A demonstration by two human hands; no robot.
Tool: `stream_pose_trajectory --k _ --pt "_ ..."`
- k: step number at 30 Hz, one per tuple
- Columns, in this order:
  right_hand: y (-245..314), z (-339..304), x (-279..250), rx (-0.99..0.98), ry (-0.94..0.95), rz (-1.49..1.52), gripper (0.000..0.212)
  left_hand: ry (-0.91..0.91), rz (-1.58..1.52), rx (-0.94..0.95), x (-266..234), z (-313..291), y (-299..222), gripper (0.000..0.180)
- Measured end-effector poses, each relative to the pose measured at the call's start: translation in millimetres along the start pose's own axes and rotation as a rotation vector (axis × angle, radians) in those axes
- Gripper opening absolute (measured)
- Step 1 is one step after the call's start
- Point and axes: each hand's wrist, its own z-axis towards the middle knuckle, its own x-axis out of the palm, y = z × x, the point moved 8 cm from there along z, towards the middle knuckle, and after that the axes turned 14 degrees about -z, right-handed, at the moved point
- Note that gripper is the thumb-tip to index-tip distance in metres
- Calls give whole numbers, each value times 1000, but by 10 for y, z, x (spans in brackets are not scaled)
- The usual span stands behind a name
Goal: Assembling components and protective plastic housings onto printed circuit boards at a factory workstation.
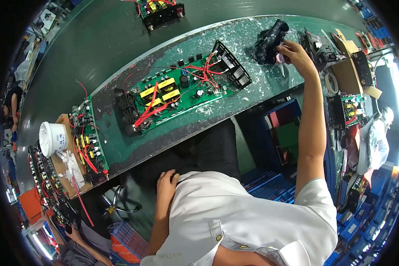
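My right hand (295, 55) is stretched out to the right part of the bench, its fingers closed on a crumpled black cloth (267, 48). Part of the cloth lies on the worn green bench top (235, 37). Low in my lap, beside the hem of my white shirt, rests my left hand (166, 185); its fingers are loosely bent and slightly apart, with nothing visible in them. Between the hands, on the bench, lies a green circuit board (193, 99) with yellow transformers, red wires and a black slotted end panel (232, 65) at its right end.
Another wired board (85, 137) stands at the left, near a white tub (53, 138). A further unit (164, 15) sits on the far green surface. Black panels (319, 48), a tape roll (331, 83) and cardboard crowd the right. Blue crates (275, 190) stand below the bench. Other people work at left.
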Motion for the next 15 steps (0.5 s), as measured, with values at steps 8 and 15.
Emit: stream_pose_trajectory --k 8,15 --pt "392 -580 -222 -118 -760 -210 23 3 -423 471 -1242 -1 -1541 28" --pt "1035 -1226 934 -158 -787 290 27 -413 -104 396 -1850 849 -1923 90"
